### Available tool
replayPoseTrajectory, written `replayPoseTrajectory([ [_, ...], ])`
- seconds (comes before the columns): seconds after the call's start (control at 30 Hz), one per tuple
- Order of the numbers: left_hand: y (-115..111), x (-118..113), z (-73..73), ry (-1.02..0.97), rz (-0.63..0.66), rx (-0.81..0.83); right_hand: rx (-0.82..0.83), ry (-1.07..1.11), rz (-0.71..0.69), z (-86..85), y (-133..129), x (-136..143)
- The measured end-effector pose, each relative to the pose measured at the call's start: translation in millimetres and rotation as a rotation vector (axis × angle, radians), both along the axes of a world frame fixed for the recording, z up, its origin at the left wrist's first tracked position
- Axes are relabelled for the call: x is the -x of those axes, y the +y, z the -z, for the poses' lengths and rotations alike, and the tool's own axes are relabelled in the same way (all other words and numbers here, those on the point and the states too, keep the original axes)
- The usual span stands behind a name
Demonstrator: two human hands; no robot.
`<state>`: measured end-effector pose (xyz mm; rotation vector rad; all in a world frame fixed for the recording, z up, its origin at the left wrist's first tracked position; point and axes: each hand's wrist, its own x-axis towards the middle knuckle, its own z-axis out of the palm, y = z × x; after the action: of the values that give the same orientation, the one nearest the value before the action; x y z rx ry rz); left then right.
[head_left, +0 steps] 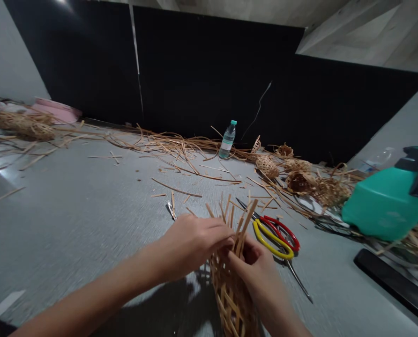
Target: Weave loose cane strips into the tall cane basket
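Observation:
A narrow woven basket (pixel 230 299) of tan strips stands between my hands at the bottom centre, with loose strip ends sticking up from its rim. My left hand (pixel 198 236) reaches over the rim from the left, its fingers closed on the strips. On the right side, my right hand (pixel 253 267) wraps round the upper part of the basket, thumb and fingers pressed against the upright strips. Both sets of fingertips nearly meet at the rim, and some are hidden behind the strips.
Scissors (pixel 274 236) with red and yellow handles lie just right of the basket, near a pointed metal tool (pixel 298 280). A water bottle (pixel 227 140), scattered strips and woven pieces (pixel 300 180) lie beyond. A green sprayer (pixel 381 203) stands right.

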<state>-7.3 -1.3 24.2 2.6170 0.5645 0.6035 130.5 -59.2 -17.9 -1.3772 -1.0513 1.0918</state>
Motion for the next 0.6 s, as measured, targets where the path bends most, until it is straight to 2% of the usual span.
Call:
replayPoseTrajectory([
  [0.13,5.1,1.6,4.1,-0.094,-0.033,0.06,-0.021,0.05,0.011,-2.2,-3.8,1.3],
  [0.3,9.4,1.6,10.1,-0.166,-0.075,0.091,0.023,0.246,-0.016,-6.5,-9.1,2.9],
  [0.43,3.8,2.2,3.5,-0.091,-0.07,0.045,0.022,0.298,-0.026,-6.0,-8.8,0.2],
  [0.6,-5.6,-1.3,-2.4,0.068,-0.123,0.127,-0.005,0.234,-0.117,2.4,-2.4,-5.8],
])
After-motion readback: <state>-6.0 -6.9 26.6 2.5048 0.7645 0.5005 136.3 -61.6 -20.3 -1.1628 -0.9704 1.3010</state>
